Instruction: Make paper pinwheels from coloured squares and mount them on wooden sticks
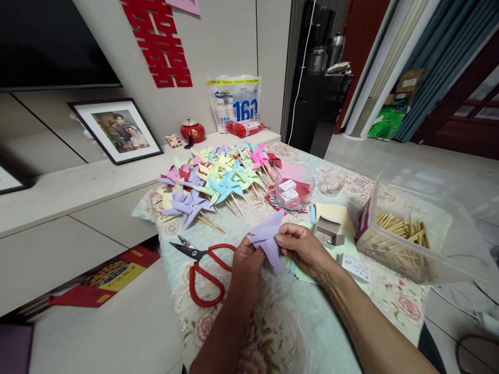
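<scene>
Between my two hands is a purple paper pinwheel (268,236), its blades folded in and no stick visible on it. My left hand (248,262) grips it from the lower left, fingers closed on the paper. With thumb and fingers, my right hand (300,244) pinches its right side near the centre. Red-handled scissors (206,270) lie with blades apart just left of my left hand. Behind my hands, finished pinwheels on sticks (226,187) lie heaped in several colours.
A clear plastic bin (397,259) of wooden sticks stands at the right. Near my right hand are an opened small box (329,231), a white box (355,267) and coloured paper sheets (337,210). A clear bowl (298,195) holds small boxes and red paper.
</scene>
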Demonstrator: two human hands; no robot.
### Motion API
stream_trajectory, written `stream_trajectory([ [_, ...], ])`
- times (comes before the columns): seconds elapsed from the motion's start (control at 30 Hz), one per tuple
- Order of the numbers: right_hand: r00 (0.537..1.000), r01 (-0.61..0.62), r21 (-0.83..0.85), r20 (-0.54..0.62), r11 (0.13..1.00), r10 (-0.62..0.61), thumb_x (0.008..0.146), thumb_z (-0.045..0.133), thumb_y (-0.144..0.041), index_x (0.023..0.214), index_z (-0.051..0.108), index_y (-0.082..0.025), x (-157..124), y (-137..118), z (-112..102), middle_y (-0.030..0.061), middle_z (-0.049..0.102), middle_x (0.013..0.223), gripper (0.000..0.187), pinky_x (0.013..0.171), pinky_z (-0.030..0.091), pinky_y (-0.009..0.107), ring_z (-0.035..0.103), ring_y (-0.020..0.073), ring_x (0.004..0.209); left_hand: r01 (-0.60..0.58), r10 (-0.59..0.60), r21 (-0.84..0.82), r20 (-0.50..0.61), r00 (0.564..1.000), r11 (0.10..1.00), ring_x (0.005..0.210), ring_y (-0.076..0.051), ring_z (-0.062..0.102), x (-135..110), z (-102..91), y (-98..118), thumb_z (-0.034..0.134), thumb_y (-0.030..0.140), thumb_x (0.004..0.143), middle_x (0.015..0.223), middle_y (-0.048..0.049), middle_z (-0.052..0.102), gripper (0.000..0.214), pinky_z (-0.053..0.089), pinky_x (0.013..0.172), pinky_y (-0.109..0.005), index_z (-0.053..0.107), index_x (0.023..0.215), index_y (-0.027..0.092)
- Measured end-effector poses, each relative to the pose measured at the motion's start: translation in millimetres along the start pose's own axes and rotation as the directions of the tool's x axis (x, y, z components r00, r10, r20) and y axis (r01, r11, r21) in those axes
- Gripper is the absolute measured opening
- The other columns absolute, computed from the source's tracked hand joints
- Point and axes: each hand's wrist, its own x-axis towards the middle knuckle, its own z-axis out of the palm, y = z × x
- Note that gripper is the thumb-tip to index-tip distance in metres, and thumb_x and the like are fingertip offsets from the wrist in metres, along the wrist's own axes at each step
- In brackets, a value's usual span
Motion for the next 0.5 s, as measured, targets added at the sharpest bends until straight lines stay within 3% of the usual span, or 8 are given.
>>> stream_trajectory([
  [0.2,0.996,0.069,-0.08,0.059,0.994,-0.065,0.064,0.088,-0.032,0.079,0.072,-0.016,2.3,4.1,-0.4,-0.0035,0.062,0.056,0.027,0.051,0.035,0.021,0.051,0.0078,0.05,0.057,-0.058,-0.019,-0.032,0.998,0.998,0.076,-0.019,0.069,-2.7,2.6,2.7,0.081,0.028,0.067,0.08,-0.0029,0.074,0.035,0.051,0.067,-0.028,0.07,0.098,0.017],
  [0.33,0.998,0.064,-0.073,0.018,0.995,-0.063,0.059,0.089,-0.022,0.092,0.073,-0.019,5.3,8.9,-2.9,-0.0061,0.061,0.063,0.036,0.056,0.04,0.022,0.053,0.0085,0.054,0.114,-0.111,0.11,-0.04,0.993,0.987,0.083,-0.025,0.07,-7.3,11.6,13.7,0.081,0.028,0.068,0.084,-0.0066,0.075,0.029,0.054,0.072,-0.033,0.074,0.094,0.018],
  [0.4,0.999,0.05,-0.079,0.02,0.996,-0.049,0.058,0.089,-0.022,0.093,0.074,-0.019,5.9,9.4,-3.8,-0.0042,0.064,0.067,0.038,0.061,0.044,0.024,0.057,0.0106,0.059,0.089,-0.078,0.111,-0.101,0.992,0.99,0.083,-0.026,0.07,-7.5,15.2,16.9,0.082,0.031,0.064,0.079,-0.0064,0.074,0.024,0.054,0.068,-0.032,0.074,0.083,0.019],
  [0.5,0.999,0.042,-0.052,0.036,0.998,-0.04,0.062,0.089,-0.03,0.088,0.075,-0.018,4.3,5.5,-2.8,-0.0008,0.069,0.07,0.032,0.064,0.046,0.026,0.06,0.0127,0.061,0.061,-0.049,0.086,-0.139,0.989,0.994,0.079,-0.024,0.069,-5.0,12.8,14.0,0.084,0.027,0.06,0.081,-0.0047,0.075,0.031,0.053,0.069,-0.031,0.072,0.088,0.019],
])
